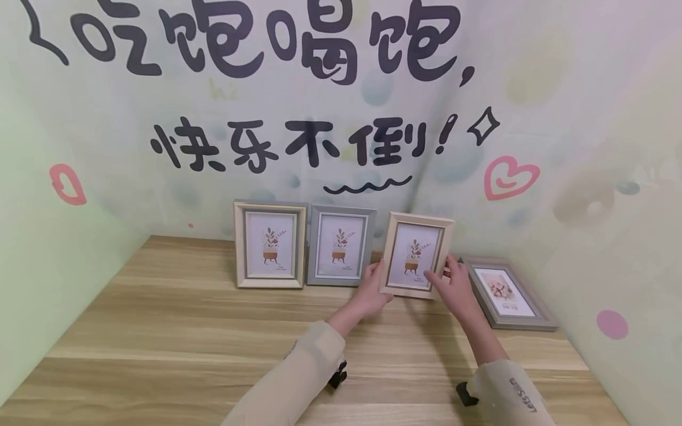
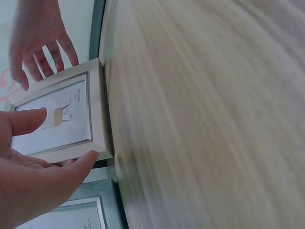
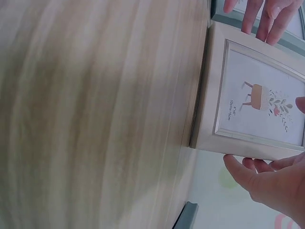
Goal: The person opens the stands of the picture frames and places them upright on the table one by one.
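A cream picture frame (image 1: 418,291) with a potted-plant print stands between both hands, leaning slightly, its bottom edge close over the wooden table. My left hand (image 1: 371,291) holds its left side, the fingers along the edge. On the opposite side my right hand (image 1: 454,285) grips the right edge, thumb over the front. In the left wrist view the left thumb (image 2: 28,120) overlaps the print. In the right wrist view the right hand's fingers (image 3: 243,174) lie along the frame's side. Just left stands a blue-grey picture frame (image 1: 341,280), partly behind my left hand.
At the row's left end stands another cream picture frame (image 1: 270,283). A grey-brown picture frame (image 1: 519,324) lies face up at the right, near my right hand. The wooden table (image 1: 176,331) meets a printed wall cloth (image 1: 319,100) behind the frames.
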{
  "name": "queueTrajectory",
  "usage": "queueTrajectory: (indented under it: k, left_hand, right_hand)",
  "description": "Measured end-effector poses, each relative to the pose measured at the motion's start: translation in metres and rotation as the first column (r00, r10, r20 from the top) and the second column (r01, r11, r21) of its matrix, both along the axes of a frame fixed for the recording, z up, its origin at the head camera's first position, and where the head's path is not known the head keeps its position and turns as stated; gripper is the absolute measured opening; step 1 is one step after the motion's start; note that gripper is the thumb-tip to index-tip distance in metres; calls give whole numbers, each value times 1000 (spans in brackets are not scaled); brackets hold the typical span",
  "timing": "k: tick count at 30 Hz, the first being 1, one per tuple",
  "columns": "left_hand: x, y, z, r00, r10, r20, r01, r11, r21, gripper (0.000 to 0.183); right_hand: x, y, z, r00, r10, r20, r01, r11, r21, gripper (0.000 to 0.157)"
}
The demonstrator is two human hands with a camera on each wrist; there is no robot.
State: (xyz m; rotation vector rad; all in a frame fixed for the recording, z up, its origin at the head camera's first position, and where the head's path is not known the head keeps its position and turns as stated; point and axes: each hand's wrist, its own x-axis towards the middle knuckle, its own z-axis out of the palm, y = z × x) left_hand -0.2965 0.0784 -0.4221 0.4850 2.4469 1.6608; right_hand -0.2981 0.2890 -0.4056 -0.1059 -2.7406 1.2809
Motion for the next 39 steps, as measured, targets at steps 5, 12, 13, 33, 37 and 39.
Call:
queueTrajectory:
  k: [5,12,13,33,37,39]
  left_hand:
    - [-2,-8,8,998,-55,33,57,997,-47,83]
    - [3,-22,16,993,-121,9,121,987,-105,83]
    - [4,-24,17,991,-131,0,130,985,-114,82]
    - [33,-50,28,942,-334,31,334,924,-189,52]
    - [35,-53,26,939,-344,21,341,919,-198,50]
    - [36,-54,25,937,-348,14,343,916,-209,51]
  right_hand:
    - [4,6,5,999,38,-1,-38,993,111,79]
    - [6,33,2,998,64,-10,-60,971,232,75]
    - [7,38,1,998,62,-18,-55,965,255,74]
    - [22,109,-12,1000,16,0,-14,872,489,56]
    - [22,116,-15,1000,7,-1,-5,868,497,52]
    - [22,118,-16,1000,0,0,0,863,506,51]
